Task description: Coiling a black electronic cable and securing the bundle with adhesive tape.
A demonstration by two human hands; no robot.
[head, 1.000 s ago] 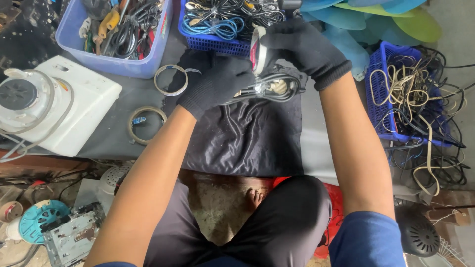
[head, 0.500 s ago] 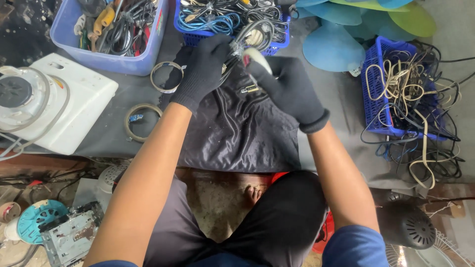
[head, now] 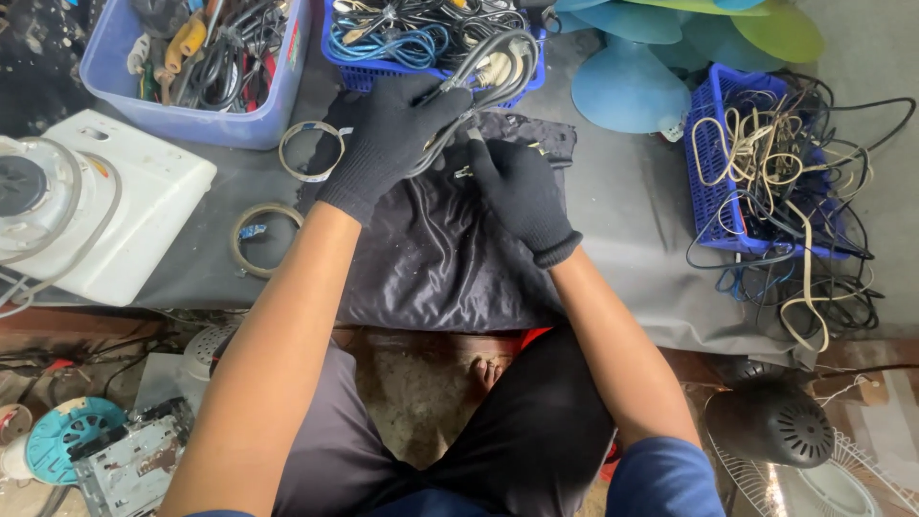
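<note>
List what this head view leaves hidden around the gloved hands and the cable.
- Right hand: fingertips tucked under, whatever they pinch is hidden.
- Grey cable: its end is covered by the left hand.
- Blue basket: far side cut off by the top edge.

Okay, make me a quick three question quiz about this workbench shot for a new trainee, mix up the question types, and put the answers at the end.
1. True or false: both hands wear black gloves.
2. Multiple choice: the left hand grips A) a grey cable loop, B) a fan blade, C) a tape roll.
3. Fill in: the dark cloth lies between a white appliance and a blue ____ of tangled cords.

Key
1. True; the right hand is gloved too.
2. A, the grey cable.
3. Basket.
</note>
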